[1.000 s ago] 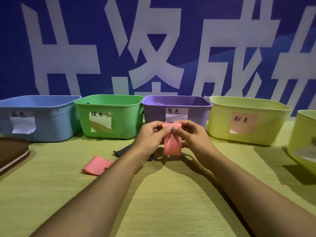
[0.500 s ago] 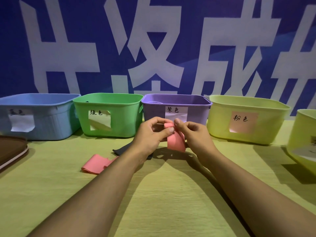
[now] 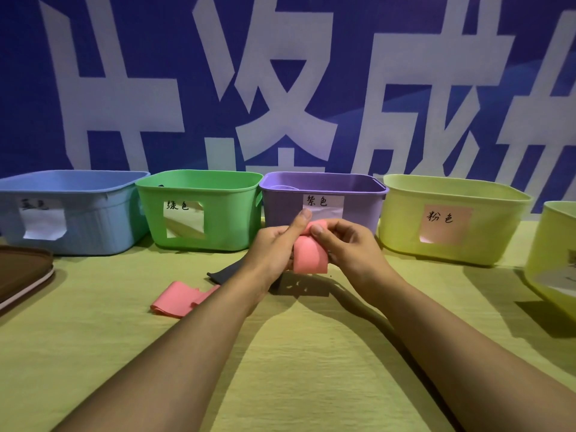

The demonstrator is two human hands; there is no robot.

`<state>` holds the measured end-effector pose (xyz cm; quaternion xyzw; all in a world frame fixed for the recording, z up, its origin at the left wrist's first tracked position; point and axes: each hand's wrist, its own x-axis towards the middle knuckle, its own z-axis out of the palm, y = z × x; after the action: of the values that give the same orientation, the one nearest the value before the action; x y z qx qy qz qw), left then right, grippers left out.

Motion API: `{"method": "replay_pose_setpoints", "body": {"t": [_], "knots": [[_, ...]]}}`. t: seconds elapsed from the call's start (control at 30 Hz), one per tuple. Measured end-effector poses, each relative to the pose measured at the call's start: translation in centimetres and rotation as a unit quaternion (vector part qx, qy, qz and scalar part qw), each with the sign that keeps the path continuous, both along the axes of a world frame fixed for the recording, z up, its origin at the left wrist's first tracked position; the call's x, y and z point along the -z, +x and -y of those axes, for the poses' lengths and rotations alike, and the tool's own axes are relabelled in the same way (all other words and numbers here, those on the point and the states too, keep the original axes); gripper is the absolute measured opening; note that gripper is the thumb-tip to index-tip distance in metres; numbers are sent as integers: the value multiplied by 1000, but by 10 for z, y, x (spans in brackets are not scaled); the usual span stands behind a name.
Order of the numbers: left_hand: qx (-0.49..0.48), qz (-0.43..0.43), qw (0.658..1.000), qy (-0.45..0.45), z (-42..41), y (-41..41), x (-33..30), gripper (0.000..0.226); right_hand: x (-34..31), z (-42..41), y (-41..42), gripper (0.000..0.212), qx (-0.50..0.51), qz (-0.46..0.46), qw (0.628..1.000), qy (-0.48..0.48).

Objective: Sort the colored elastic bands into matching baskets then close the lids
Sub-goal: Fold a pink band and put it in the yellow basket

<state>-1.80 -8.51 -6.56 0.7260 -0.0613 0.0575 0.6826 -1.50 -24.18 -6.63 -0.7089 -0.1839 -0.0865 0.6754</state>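
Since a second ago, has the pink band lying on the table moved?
No. The loose pink band lies in the same spot below the green basket, beside the dark band.

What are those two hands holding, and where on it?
A folded pink elastic band, pinched at its upper end by both the left hand and the right hand.

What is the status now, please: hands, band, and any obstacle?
Left hand and right hand both pinching pink band. Held above table, before purple basket. Pink-label basket open, path unobstructed.
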Motion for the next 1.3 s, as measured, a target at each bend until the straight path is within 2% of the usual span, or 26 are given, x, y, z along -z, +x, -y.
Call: {"method": "replay_pose_setpoints", "body": {"t": [0.23,0.33,0.43,0.53,0.63,0.73,1.0,1.3], "knots": [[1,28,1000,-8,1,0,1,67,-1,-2,-2,11,-1,5,1000,16],[-6,37,999,-17,0,0,0,58,0,-2,-2,12,-13,-11,999,35],[8,37,999,-17,-1,-1,0,45,-2,-1,-3,24,-23,-42,998,34],[30,36,999,-21,0,-3,0,32,-6,0,-6,42,18,-81,997,11],[40,40,998,-35,2,-7,-3,25,-5,0,-7,55,67,-83,994,-38],[48,40,997,-51,2,-7,-3,26,-5,-1,-8,63,73,-80,993,-43],[66,36,996,-47,0,-4,1,38,-6,-1,-9,52,80,-44,995,-33],[94,12,990,-108,1,-6,-1,23,-3,3,-4,44,30,-28,999,-24]]}}
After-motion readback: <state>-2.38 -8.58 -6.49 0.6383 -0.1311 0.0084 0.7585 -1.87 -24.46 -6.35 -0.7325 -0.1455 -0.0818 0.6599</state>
